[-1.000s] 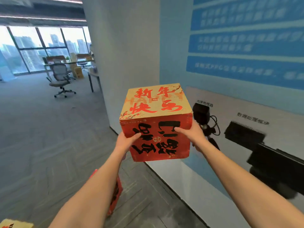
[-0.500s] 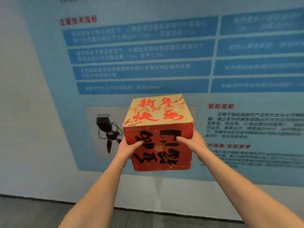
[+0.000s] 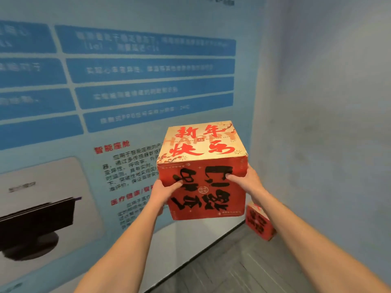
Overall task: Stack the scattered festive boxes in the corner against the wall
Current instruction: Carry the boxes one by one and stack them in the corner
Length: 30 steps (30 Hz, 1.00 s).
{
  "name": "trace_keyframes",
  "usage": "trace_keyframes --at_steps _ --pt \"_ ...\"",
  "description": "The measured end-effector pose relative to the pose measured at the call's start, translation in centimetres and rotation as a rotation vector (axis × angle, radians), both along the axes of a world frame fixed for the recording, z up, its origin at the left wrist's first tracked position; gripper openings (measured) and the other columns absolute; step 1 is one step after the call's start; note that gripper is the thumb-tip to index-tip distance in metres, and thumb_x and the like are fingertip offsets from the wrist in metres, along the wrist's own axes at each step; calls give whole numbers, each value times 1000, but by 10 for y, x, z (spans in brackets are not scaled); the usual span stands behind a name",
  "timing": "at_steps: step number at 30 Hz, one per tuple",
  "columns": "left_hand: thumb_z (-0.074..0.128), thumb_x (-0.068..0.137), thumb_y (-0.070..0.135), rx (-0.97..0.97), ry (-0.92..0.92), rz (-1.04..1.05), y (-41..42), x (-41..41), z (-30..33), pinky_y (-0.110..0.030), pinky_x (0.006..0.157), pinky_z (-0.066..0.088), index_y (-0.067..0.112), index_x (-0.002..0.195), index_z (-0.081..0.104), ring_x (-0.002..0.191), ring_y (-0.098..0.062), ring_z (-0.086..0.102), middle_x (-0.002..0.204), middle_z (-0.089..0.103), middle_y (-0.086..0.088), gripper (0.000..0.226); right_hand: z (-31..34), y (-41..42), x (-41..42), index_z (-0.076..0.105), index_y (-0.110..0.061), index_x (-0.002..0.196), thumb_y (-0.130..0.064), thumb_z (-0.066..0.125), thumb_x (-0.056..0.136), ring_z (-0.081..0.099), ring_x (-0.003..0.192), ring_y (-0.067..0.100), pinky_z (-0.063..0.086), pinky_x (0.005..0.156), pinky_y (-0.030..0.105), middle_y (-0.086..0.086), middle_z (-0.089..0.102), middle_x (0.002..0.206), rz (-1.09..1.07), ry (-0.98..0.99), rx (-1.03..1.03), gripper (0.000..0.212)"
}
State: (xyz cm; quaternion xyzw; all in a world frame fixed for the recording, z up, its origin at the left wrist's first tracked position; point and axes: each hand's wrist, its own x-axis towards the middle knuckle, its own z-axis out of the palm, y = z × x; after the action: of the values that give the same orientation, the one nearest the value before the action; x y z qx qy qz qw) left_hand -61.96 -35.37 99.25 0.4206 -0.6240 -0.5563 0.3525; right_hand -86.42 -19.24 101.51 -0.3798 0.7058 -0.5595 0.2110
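I carry a red festive box (image 3: 203, 182) with a gold top and large black and red characters, held in the air at chest height. My left hand (image 3: 163, 193) grips its left side, thumb on the front face. My right hand (image 3: 245, 182) grips its right side, thumb likewise on the front. A second red festive box (image 3: 259, 222) sits on the floor in the corner where the two walls meet, low and to the right of the carried box, partly hidden behind it and my right forearm.
A wall with a blue printed poster (image 3: 127, 81) fills the left and centre. A plain pale wall (image 3: 328, 123) stands on the right. Grey patterned floor (image 3: 232, 267) shows below, narrowing towards the corner.
The view has swung right along the poster wall, from the open office to the corner. The box stays in both hands, and the second box on the floor has come into sight.
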Motion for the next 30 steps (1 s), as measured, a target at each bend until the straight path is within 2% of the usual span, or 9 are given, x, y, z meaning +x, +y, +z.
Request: trace_keyframes --at_steps 4,7,10,14,18,22,24,30 --pt "84 77 29 -5 39 -112 26 -123 -4 -44 80 59 23 121 56 99 -22 68 110 70 2 53 -10 43 -106 55 -37 122 -44 84 74 66 105 20 54 95 49 -8 69 112 -136 -13 17 57" --pt "85 76 30 -21 50 -197 41 -200 -9 -48 84 58 26 123 55 100 -21 69 112 70 3 56 -23 71 -173 52 -40 124 -49 83 72 65 107 20 54 94 50 -10 69 112 -204 -19 25 61" --pt "85 76 30 -2 50 -252 52 -263 -12 -49 85 58 27 124 54 100 -19 68 111 69 5 57 -31 93 -224 51 -47 115 -51 82 74 65 107 19 54 94 51 -13 68 111 -260 -30 26 52" --pt "85 76 30 25 28 -302 48 -333 -20 -50 87 57 27 122 52 101 -21 68 110 69 5 57 -42 98 -281 49 -44 125 -56 80 72 63 109 18 54 92 49 -15 65 114 -316 -68 25 62" --pt "85 76 26 30 20 -333 24 -394 -33 -46 84 58 25 122 53 100 -21 68 106 69 5 56 -59 82 -330 50 -43 124 -52 80 75 64 108 18 54 93 51 -12 66 117 -360 -93 10 59" --pt "85 76 26 49 -7 -379 -18 -455 -53 -49 88 56 24 123 54 100 -22 68 106 69 5 56 -78 52 -376 52 -46 121 -52 81 74 66 105 16 56 90 49 -14 68 114 -390 -105 9 55" --pt "84 78 24 59 0 -405 -45 -489 -62 -44 84 56 20 125 53 98 -21 67 107 69 3 57 -84 30 -401 52 -45 120 -50 81 76 66 104 15 56 89 48 -13 68 114 -405 -108 7 53" --pt "83 79 23 68 3 -463 -128 -589 -88 -36 81 52 19 126 51 93 -14 64 104 67 4 57 -101 -44 -477 50 -48 116 -47 80 77 66 103 13 56 80 37 -16 67 110 -478 -138 8 49"
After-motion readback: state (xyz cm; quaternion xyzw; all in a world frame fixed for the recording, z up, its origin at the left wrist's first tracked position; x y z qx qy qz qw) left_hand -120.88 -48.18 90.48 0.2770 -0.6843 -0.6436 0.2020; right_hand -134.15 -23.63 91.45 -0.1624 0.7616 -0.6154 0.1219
